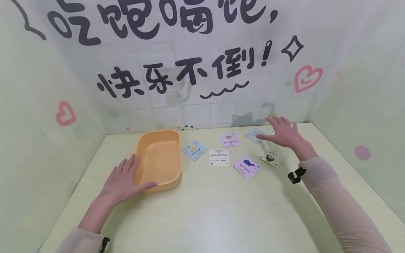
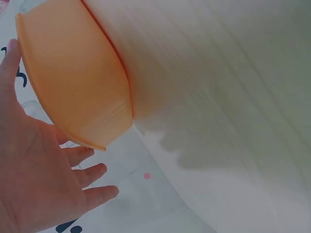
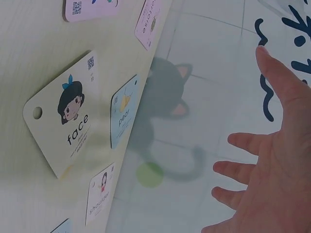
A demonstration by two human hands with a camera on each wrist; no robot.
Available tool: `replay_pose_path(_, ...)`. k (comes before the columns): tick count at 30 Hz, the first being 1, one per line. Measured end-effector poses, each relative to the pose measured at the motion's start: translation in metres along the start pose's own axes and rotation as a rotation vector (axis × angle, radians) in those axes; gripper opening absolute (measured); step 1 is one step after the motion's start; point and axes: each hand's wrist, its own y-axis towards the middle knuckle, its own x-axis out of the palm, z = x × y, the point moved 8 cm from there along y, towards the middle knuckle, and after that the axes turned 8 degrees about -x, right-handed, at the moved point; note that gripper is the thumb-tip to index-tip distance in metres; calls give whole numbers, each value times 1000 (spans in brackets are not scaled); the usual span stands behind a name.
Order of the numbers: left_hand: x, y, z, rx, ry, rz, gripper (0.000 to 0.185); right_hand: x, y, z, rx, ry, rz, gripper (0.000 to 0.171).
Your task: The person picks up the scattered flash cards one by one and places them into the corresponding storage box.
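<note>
Head view: spreading left hand [image 1: 121,180] against orange tray [image 1: 161,160], perhaps steadying it; hovering empty, splayed right hand [image 1: 282,134] near pear card [image 3: 123,112].

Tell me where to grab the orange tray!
Try the raised left rim of the orange tray, coming from the left, where the left grip is. The wall stands up and the top is open, so it could probably be pinched there. The mango card lies close on the right, so that side looks more cramped.

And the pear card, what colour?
The pear card is light blue, clearest in the right wrist view.
</note>
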Motion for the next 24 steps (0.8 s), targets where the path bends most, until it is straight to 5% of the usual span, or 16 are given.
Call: replay_pose_path(24,8,2,-1,-23,-26,-31,113,8,-5,50,59,-12,22,94)
